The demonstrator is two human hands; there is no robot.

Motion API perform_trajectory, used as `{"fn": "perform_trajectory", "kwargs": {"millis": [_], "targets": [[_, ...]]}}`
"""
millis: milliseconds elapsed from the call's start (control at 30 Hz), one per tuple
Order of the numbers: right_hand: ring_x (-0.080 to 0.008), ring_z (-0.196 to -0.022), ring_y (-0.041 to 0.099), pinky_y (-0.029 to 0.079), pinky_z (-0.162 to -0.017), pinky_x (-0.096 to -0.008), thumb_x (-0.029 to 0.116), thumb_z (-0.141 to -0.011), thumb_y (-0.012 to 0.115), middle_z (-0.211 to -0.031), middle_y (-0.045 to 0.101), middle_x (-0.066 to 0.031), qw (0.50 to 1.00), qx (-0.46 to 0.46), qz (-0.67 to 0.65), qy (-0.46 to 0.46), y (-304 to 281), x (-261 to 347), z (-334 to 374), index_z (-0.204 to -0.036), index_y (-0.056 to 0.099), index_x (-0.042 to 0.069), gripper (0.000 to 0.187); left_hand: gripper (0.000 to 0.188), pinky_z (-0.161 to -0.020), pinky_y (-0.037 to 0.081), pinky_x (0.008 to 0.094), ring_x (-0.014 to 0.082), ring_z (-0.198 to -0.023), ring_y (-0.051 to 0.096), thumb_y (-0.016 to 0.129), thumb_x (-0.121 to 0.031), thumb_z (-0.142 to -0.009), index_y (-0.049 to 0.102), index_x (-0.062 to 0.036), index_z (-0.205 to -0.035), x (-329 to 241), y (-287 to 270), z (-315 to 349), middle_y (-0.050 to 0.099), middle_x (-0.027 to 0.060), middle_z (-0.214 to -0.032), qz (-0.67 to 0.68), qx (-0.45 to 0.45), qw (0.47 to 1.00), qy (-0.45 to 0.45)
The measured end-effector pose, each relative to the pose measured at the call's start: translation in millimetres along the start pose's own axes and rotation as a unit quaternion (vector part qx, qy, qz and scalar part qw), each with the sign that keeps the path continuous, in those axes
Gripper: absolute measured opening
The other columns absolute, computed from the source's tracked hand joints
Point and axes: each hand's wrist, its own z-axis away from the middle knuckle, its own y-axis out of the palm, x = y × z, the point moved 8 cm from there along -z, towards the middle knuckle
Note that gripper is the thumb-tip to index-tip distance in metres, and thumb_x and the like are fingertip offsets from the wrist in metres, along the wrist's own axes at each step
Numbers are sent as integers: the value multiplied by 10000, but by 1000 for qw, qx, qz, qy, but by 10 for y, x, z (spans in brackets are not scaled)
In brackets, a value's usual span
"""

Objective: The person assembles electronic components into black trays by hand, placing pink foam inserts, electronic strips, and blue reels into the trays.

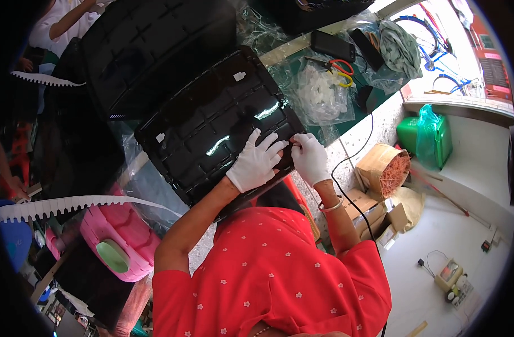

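Observation:
A glossy black moulded panel (203, 121) with raised ribs lies on the table in front of me, its near edge close to my body. Two small white pieces sit on it, one white tab (239, 76) near the far edge and another white tab (160, 137) at the left. My left hand (255, 162), in a white glove with bare fingertips showing, rests on the panel's near right part with its fingers spread. At the panel's right edge, my gloved right hand (311, 159) is closed, thumb and forefinger pinched together. Whatever they hold is too small to make out.
Another large black panel (156, 50) stands behind to the left. On the table's right are a bag of small white parts (321, 92), scissors (342, 73) and a black power bank (332, 46). A black cable (346, 160) hangs beside my right arm. Pink plastic stool (119, 241) at left.

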Motion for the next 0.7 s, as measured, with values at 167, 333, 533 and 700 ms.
{"fn": "perform_trajectory", "kwargs": {"millis": [167, 333, 533, 700], "targets": [[-327, -847, 631, 482, -715, -462, 130, -801, 614, -915, 633, -104, 994, 8, 105, -28, 15, 160, -6, -984, 659, 127, 189, 473, -1133, 206, 570, 265, -1346, 390, 662, -386, -820, 625, -84, -1183, 4, 0, 6, 503, 52, -1332, -27, 22, 999, 0], [-341, -834, 623, 489, -694, -446, 108, -781, 626, -896, 628, -115, 993, 2, 111, -37, 33, 177, -11, -930, 645, 90, 151, 480, -1137, 203, 565, 262, -1348, 389, 664, -380, -815, 619, -82, -1189, 11, 24, 22, 499, 55, -1330, -16, 18, 1000, -2], [-338, -850, 618, 487, -707, -442, 114, -780, 641, -909, 625, -111, 996, -16, 66, -53, 12, 131, 12, -936, 634, 79, 160, 452, -1138, 207, 565, 262, -1345, 391, 670, -369, -813, 630, -76, -1155, 5, 27, 40, 501, 55, -1322, -13, -14, 1000, -1], [-312, -830, 601, 467, -691, -429, 134, -793, 653, -925, 617, -82, 971, -74, 185, -132, -7, 289, 48, -920, 612, 94, 140, 443, -1134, 217, 568, 265, -1334, 401, 682, -368, -805, 638, -72, -1131, 18, 12, 49, 512, 57, -1311, -2, -19, 1000, -6]]}}
